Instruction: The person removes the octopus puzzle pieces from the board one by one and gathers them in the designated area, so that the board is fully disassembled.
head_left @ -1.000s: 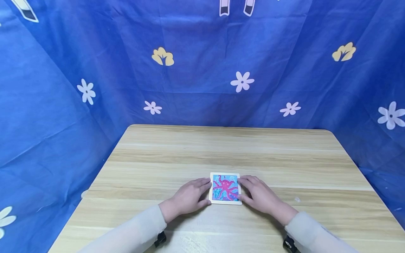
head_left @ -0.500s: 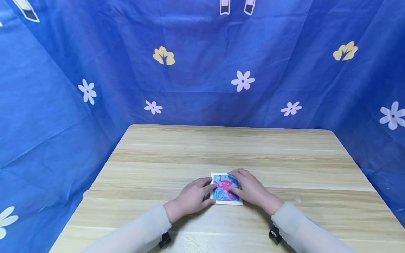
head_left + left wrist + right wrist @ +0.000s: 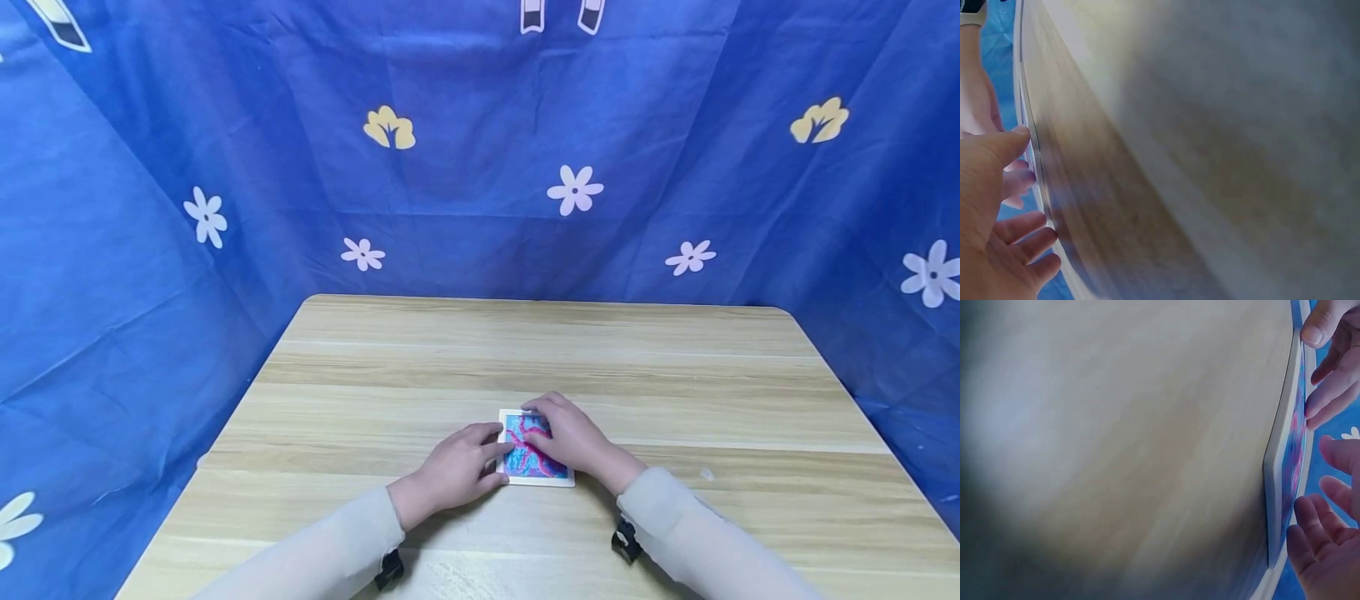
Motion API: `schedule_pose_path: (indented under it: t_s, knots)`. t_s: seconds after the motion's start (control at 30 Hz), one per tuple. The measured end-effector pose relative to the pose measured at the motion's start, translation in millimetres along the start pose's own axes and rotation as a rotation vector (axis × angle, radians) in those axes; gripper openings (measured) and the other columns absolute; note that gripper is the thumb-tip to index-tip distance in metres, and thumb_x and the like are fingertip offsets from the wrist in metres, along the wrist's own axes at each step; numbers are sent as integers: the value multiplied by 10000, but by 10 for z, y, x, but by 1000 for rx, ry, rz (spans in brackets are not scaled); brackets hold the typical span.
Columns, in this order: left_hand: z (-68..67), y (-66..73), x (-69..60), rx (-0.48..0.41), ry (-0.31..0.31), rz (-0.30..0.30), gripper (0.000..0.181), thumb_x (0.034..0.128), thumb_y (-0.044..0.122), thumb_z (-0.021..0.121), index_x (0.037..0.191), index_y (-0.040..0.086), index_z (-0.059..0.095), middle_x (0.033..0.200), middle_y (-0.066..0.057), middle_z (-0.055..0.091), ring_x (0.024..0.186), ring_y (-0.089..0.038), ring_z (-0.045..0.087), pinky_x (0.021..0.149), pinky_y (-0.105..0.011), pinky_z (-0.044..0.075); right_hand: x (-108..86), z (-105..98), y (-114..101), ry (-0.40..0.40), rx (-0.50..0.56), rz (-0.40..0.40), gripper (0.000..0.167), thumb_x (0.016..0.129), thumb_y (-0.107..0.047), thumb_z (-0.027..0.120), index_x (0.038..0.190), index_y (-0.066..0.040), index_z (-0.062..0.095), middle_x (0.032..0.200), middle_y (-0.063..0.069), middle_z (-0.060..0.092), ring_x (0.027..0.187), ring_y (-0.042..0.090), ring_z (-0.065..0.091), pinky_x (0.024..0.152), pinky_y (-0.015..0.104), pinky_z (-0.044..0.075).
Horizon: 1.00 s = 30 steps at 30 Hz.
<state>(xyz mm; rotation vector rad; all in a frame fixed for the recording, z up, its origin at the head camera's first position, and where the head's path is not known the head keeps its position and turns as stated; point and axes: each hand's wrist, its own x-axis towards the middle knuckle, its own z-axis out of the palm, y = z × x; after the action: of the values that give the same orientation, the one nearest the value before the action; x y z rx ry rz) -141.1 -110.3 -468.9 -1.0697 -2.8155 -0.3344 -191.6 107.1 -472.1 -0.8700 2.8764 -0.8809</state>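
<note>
A flat square octopus picture (image 3: 534,463) in a white frame lies on the table, its pink arms on a blue ground. At its left edge is my left hand (image 3: 453,467), thumb by the near corner and one finger reaching onto the picture. Over the upper right part is my right hand (image 3: 573,433), its fingers by the far edge and its thumb above the picture. This hand hides the octopus's head. Seen from the right wrist, the right hand's fingers (image 3: 1310,519) are loosely bent beside the board's thin pale rim (image 3: 1279,487).
The wooden table (image 3: 540,350) has rounded far corners. Blue cloth (image 3: 465,183) with white flowers and yellow trees hangs behind it and on both sides. A small pale spot (image 3: 707,473) marks the tabletop right of the hands.
My right hand has moved left from the board's right edge to over its upper part, covering the octopus's head. A finger of my left hand has come onto the picture. The board lies nearly where it was.
</note>
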Motion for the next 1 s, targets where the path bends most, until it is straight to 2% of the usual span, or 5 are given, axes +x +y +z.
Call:
schedule_pose_path:
  t_s: [0.2,0.43,0.83,1.0]
  knots:
    - [13,-26,-8,-14,2,4,503,849,432,684,1244,122,642,1312,-158,532,1192,-292,518,1003,-396,421,71,37,-74,-27,24,-11,408,844,-236,733,1203,-78,622,1091,48,586,985,209,584,911,394,476]
    - [17,-45,-7,-37,12,9,490,845,421,694,1224,114,656,1309,-152,538,1188,-286,523,990,-392,435,139,69,-99,-74,24,-1,382,857,-200,716,1208,-87,617,1060,27,578,981,188,569,908,379,471]
    - [-19,-133,3,-102,10,20,453,834,386,717,1192,110,679,1302,-176,537,1182,-319,521,971,-418,449,245,48,-104,-136,37,12,355,849,-153,723,1186,-90,629,984,26,557,874,153,531,840,366,480]
    - [-49,-156,8,-122,-7,15,452,834,367,722,1200,106,673,1311,-186,524,1195,-329,506,979,-427,440,282,34,-124,-158,18,20,334,855,-158,717,1173,-92,636,980,19,551,865,147,523,836,359,478]
